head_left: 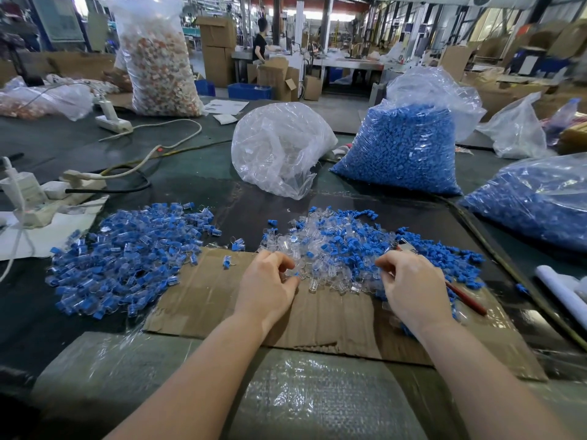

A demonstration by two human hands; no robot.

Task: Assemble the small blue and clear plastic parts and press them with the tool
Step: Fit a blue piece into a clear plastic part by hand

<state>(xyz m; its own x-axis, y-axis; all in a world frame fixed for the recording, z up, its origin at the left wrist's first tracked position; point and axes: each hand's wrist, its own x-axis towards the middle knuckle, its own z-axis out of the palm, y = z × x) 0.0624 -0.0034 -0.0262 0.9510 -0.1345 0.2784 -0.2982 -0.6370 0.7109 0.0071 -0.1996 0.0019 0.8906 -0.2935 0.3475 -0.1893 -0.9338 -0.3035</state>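
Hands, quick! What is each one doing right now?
Left hand: fingers curled, pinching a small blue and clear part.
Right hand: fingers curled down into the loose parts; cannot tell if it holds one.

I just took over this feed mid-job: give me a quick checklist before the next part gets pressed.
1. Left hand pinches a clear and blue part: ok.
2. Right hand grip on a part: cannot tell, fingers curled over the loose parts pile.
3. Pressing tool in hand: not ok, it lies in the pile.
4. Part seated for pressing: cannot tell.
5. Cardboard has bare working space: ok.
6. Finished pile kept apart from loose parts: ok.
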